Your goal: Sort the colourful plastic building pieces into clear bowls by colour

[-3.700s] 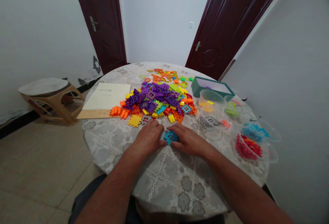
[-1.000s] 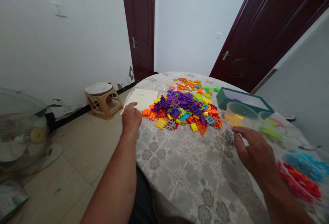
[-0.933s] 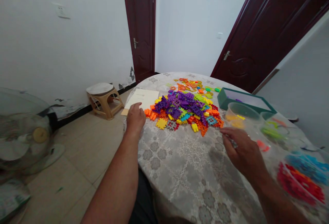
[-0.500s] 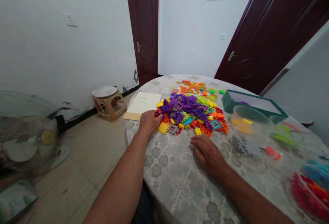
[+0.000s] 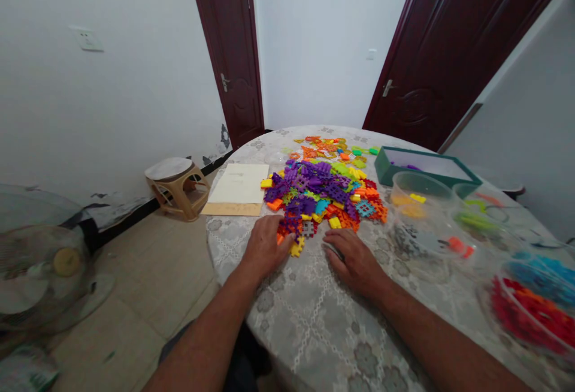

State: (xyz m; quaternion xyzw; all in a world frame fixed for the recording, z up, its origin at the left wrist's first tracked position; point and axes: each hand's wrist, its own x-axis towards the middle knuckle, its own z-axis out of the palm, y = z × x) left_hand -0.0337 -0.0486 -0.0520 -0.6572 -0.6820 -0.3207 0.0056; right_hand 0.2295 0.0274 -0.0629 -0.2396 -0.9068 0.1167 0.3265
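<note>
My left hand (image 5: 268, 245) is cupped against the near left edge of a heap of plastic building pieces (image 5: 317, 183). Its thumb and fingers are apart, touching purple and orange pieces there, and a yellow notched piece (image 5: 297, 247) lies by the thumb. A grey square piece (image 5: 308, 228) sits just beyond. My right hand (image 5: 353, 257) rests on the tablecloth in front of the heap, fingers loosely bent with the thumb apart. The nearest piece to it is a small yellow one (image 5: 335, 223). Purple pieces top the heap, over orange, green, yellow and blue ones.
Beyond the heap lie scattered orange and green pieces (image 5: 323, 149). Cream paper (image 5: 240, 183) lies left. A green box (image 5: 381, 167) and clear tubs (image 5: 422, 191) of sorted pieces stand right, red ones (image 5: 521, 305) nearest. A stool (image 5: 177, 191) and a fan (image 5: 49, 272) are on the floor.
My left hand has drawn back towards me along the heap's edge, dragging some purple and yellow pieces closer. My right hand stays low near the heap. The view has turned slightly right.
</note>
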